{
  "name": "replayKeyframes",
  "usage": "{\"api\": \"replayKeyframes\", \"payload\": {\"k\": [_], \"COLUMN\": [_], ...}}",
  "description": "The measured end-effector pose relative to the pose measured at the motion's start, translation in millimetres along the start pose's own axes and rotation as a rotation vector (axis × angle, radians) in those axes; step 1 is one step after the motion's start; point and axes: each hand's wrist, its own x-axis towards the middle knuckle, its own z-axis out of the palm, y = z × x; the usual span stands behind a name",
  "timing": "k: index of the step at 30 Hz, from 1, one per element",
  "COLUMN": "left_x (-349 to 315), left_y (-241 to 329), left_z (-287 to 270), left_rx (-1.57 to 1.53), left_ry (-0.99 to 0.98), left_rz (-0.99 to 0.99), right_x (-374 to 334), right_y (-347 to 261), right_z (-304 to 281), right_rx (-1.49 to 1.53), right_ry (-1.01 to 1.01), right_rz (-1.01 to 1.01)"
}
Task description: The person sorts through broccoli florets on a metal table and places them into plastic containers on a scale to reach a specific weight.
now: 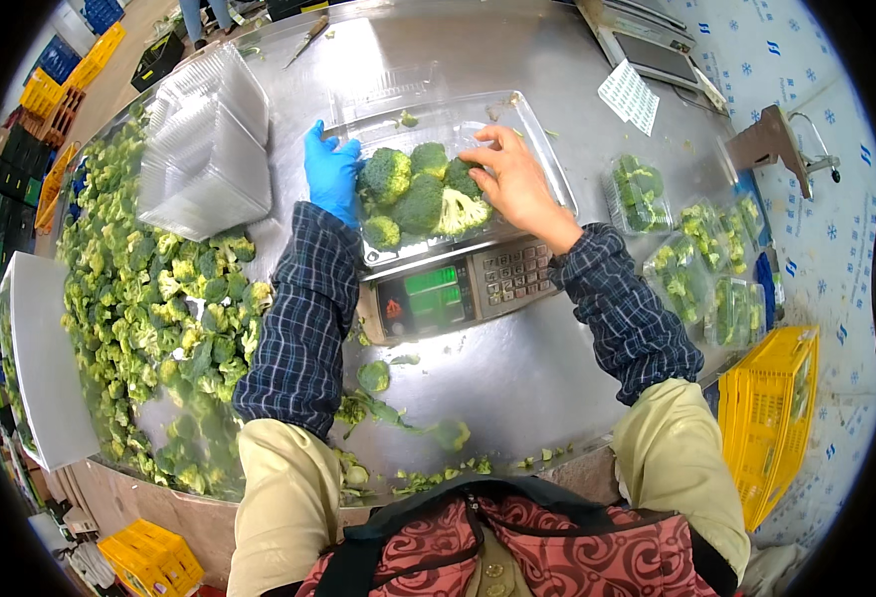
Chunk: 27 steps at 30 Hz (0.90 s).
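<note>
In the middle of the table stands a scale (473,289) with a lit green display and a keypad. Broccoli florets (419,204) lie in a clear plastic tray on its steel pan (547,149). My left hand (332,177), in a blue glove, is at the tray's left side with thumb and forefinger apart. My bare right hand (522,184) reaches in from the right. Its thumb and fingers are around a dark green floret (464,178) at the tray's right end; the fingertips partly cover it.
Loose broccoli (174,308) is heaped on the left, beside stacked clear trays (204,144). Packed broccoli boxes (679,274) stand at the right. A knife (306,40) and a label sheet (629,97) lie at the back. Yellow crates (771,418) stand by the table's right edge.
</note>
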Motion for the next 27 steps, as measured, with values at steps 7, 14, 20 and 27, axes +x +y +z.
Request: {"api": "replayKeyframes", "payload": {"k": [7,14,20,27], "left_x": [40,-13,-115,-109], "left_y": [-8,75,104,32], "left_z": [-16,-24,-38,-63], "left_rx": [-0.008,0.253,1.07,0.324], "left_ry": [-0.181,-0.521,-0.75,-0.31], "left_rz": [-0.079,0.331,0.789,0.327], "right_x": [-2,-9,-46,-47], "right_y": [12,27,4,-7], "right_z": [16,22,-33,-2], "right_rx": [0.555,0.712,1.157,0.947], "right_ry": [-0.076,-0.067,0.025,-0.087], "right_rz": [0.411,0.555,0.597,0.551]}}
